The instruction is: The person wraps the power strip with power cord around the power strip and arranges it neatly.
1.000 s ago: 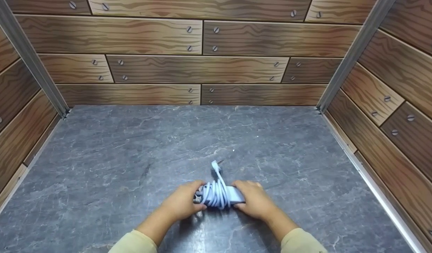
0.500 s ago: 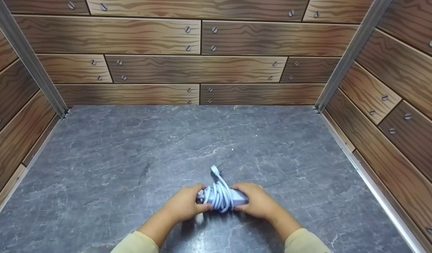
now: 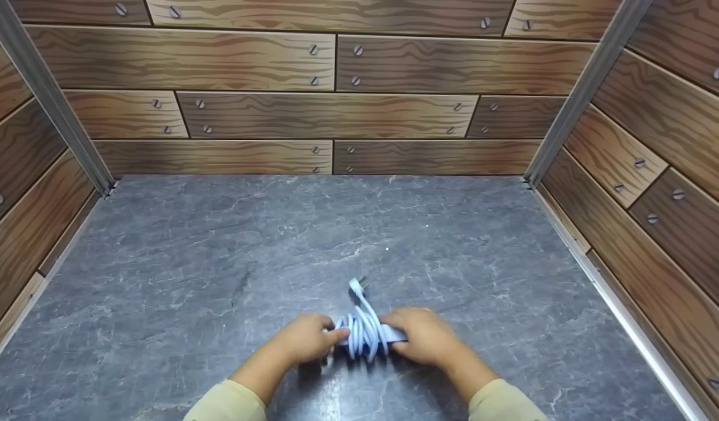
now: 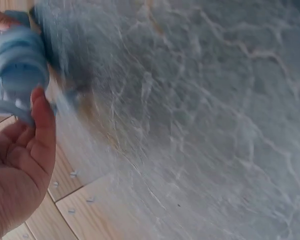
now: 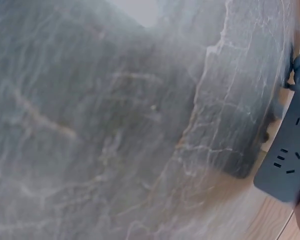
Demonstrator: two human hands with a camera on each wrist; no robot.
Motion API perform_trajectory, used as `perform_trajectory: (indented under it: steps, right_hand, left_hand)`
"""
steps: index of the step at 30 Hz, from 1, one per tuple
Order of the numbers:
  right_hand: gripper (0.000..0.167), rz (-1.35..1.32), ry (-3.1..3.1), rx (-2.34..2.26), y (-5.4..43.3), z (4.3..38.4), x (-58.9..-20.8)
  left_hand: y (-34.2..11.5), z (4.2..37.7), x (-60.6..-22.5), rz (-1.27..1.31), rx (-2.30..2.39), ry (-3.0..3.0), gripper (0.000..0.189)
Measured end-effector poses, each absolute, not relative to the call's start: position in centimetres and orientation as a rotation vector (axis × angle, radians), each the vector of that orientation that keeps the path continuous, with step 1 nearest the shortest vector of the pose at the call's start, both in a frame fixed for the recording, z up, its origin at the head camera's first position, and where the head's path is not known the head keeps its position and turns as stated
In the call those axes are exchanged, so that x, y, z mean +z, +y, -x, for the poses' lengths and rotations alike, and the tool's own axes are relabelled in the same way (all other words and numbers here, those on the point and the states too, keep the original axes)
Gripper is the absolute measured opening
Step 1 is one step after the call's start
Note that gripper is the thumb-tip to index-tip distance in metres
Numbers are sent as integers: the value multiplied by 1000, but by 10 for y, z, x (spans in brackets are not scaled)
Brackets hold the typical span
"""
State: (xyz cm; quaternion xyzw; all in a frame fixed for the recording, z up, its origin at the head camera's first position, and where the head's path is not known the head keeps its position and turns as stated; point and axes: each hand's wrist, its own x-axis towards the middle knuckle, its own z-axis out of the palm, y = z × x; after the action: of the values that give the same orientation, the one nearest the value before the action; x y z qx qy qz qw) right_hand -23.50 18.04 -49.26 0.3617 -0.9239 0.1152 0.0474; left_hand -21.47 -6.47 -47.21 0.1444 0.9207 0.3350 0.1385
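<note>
A power strip [image 3: 395, 334] with a light blue cord [image 3: 365, 334] wound round its middle is held low in the centre of the head view. The cord's plug [image 3: 355, 286] sticks out on the far side. My left hand [image 3: 306, 338] pinches the left end, thumb against the coils; in the left wrist view the fingers [image 4: 42, 117] curl at the wound cord [image 4: 20, 52]. My right hand [image 3: 423, 336] grips the other end. Socket slots show on the strip [image 5: 277, 172] in the right wrist view, where most of that hand is cut off.
A grey marble-patterned table [image 3: 219, 251] lies beneath the hands. Wood-patterned panels [image 3: 254, 114] stand behind it and on both sides, with metal posts [image 3: 593, 88] at the rear corners. A metal edge strip [image 3: 622, 310] runs along the right side.
Both hands have turned the power strip and brought it slightly nearer to me. The plug has come nearer too. My left thumb has shifted onto the coils.
</note>
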Motion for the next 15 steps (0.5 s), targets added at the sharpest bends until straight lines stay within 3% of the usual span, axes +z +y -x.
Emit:
perform_trajectory:
  steps: [11,15]
  right_hand:
    - [38,-1017,-2866,227,172,232,-488]
    - [41,-990,-2888,223,171,232,-487]
  left_hand:
    - [-64,214,-478,-426,985,2681,53]
    - [-65,215,-479,-497,1026,2718,45]
